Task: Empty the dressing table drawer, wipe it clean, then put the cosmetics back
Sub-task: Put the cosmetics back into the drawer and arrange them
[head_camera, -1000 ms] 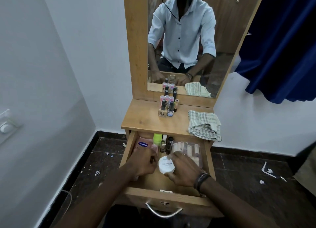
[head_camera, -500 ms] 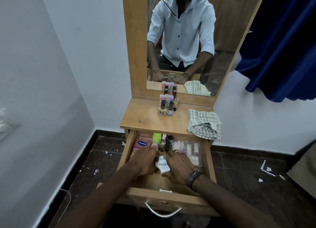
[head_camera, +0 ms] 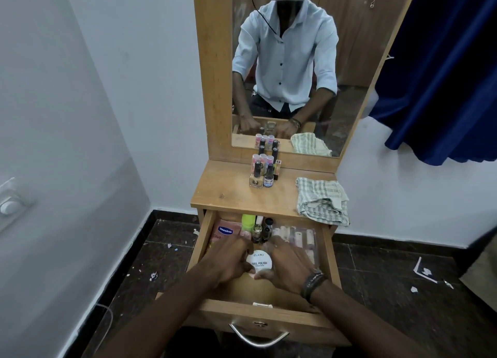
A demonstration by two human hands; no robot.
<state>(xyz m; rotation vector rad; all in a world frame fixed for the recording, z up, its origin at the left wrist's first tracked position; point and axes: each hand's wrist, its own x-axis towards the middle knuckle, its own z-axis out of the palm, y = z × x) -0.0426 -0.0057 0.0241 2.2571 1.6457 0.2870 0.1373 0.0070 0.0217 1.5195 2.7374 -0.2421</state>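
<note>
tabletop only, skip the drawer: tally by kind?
Pink tubes: 3
Black-capped bottles in front: 2
Partly hidden small item behind them: 1
Checked cloth: 1
Total: 7

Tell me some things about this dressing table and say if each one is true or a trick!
1. Both hands hold the round white tub labelled nail polish over the open wooden drawer. True: the left hand and right hand grip it from either side.
2. The striped green and white cloth lies inside the drawer. False: it lies on the wooden tabletop, at the right.
3. Small nail polish bottles stand on the tabletop by the mirror. True.
4. The drawer is empty. False: a pink Vaseline packet, a lime green bottle and other items sit at the back.
5. A dark blue curtain hangs at the right. True.
</note>
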